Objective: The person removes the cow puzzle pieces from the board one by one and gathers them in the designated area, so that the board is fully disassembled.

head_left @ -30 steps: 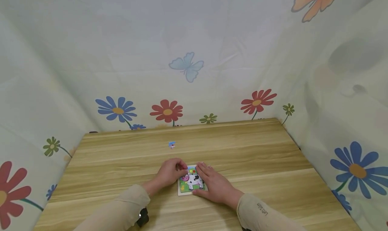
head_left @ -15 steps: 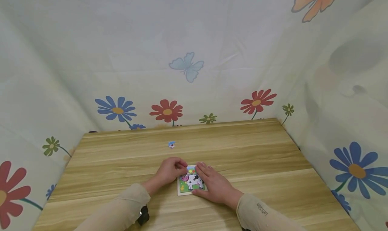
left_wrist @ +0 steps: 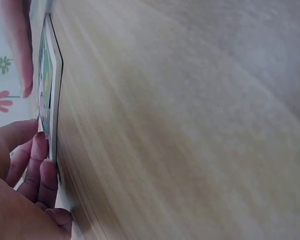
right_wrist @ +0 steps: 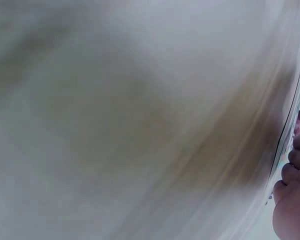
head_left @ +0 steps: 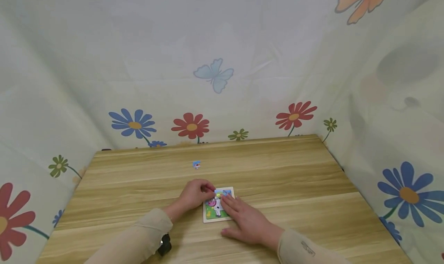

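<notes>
A small cow jigsaw puzzle [head_left: 209, 214] in a pale-framed tray lies flat on the table. At its upper-left corner my left hand [head_left: 195, 194] brings thumb and fingertips together, seemingly pinching a puzzle piece that the fingers mostly hide. The left wrist view shows these fingers [left_wrist: 40, 175] curled at the tray's edge. My right hand [head_left: 248, 221] lies with fairly straight fingers over the puzzle's right side, covering part of the cow; its thumb is off the tray on the table. One loose blue puzzle piece [head_left: 196, 164] with red and white marks lies farther back.
The wooden table [head_left: 277, 171] reaches back to a curtain [head_left: 156, 71] printed with flowers and butterflies, which also hangs on both sides. A black device [head_left: 164, 245] sits at the left wrist.
My right hand has slid down and inward on the puzzle, uncovering its upper-right corner; its thumb has left the tray's lower edge. The left hand stays almost still.
</notes>
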Demonstrator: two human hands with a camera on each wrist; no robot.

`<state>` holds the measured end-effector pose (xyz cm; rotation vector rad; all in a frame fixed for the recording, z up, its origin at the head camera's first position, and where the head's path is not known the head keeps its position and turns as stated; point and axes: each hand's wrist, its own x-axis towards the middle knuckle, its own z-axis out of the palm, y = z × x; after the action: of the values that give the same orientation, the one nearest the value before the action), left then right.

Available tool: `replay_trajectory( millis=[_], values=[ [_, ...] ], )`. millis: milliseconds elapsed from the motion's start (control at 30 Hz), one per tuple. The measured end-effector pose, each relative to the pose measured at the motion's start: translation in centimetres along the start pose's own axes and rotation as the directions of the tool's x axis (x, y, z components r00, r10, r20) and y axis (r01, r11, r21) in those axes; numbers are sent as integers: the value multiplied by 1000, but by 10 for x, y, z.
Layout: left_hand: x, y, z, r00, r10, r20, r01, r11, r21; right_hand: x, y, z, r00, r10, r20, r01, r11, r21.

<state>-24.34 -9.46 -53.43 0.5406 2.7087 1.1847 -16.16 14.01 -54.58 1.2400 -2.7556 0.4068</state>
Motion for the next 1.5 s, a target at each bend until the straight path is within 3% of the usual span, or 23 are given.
replay_trajectory(
  millis=[200,733,933,1167,1500],
  values=[
    [2,-1,0,1000,20,5,-20,1000,-12,-5,-3,-2,999,-35,-5,35,999,-8],
    [6,5,-4,999,-11,38,14,997,-77,-4,1,-1,998,-57,-2,57,997,-58],
    [6,6,-7,999,22,36,-20,997,-75,-4,1,-1,998,-58,-3,58,997,-55],
    [14,15,-20,997,65,38,-64,998,-25,-5,1,0,999,-54,-1,54,996,-75],
    [28,18,-48,1000,-9,-24,8,998,-56,-7,0,2,998,-65,-22,64,997,-53]
  ],
)
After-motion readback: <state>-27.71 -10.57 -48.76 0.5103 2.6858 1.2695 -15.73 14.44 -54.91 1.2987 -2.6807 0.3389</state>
